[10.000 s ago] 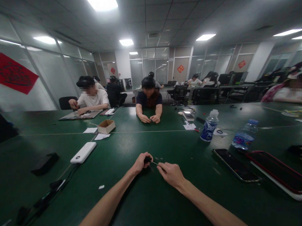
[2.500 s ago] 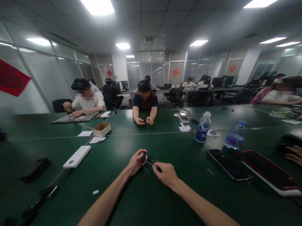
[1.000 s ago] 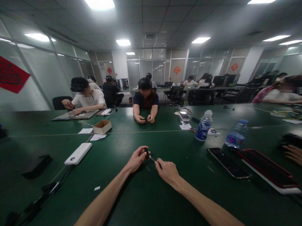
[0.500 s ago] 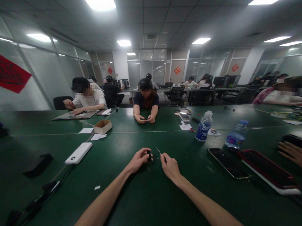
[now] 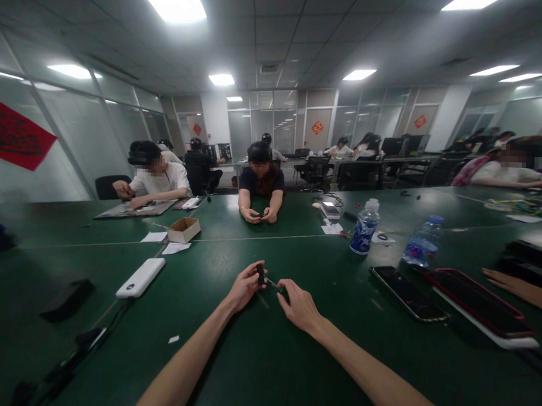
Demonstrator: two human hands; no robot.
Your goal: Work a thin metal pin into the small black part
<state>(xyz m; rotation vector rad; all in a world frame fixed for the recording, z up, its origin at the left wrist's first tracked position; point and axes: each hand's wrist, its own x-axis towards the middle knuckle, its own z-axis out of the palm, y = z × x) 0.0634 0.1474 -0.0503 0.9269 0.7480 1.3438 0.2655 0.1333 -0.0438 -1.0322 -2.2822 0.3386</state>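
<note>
White power bank point(image 5: 141, 279): lying on the green table point(image 5: 264, 358), with a dark cable point(image 5: 125, 307) at its near end.
Cardboard box point(image 5: 184, 230): sitting farther back, beside white papers point(image 5: 176, 248).
Left hand point(image 5: 245, 288): gripping a small black piece point(image 5: 260, 275), held roughly upright.
Thin tool point(image 5: 271, 282): pointing left toward the black piece; cannot tell whether touching it.
Right hand point(image 5: 300, 306): clamped on the tool's handle, near the left hand but apart from it.
Blue-labelled bottle point(image 5: 365, 228): standing upright, well apart from both hands.
Dark phone point(image 5: 408, 293): lying flat, nearer than the bottle.
</note>
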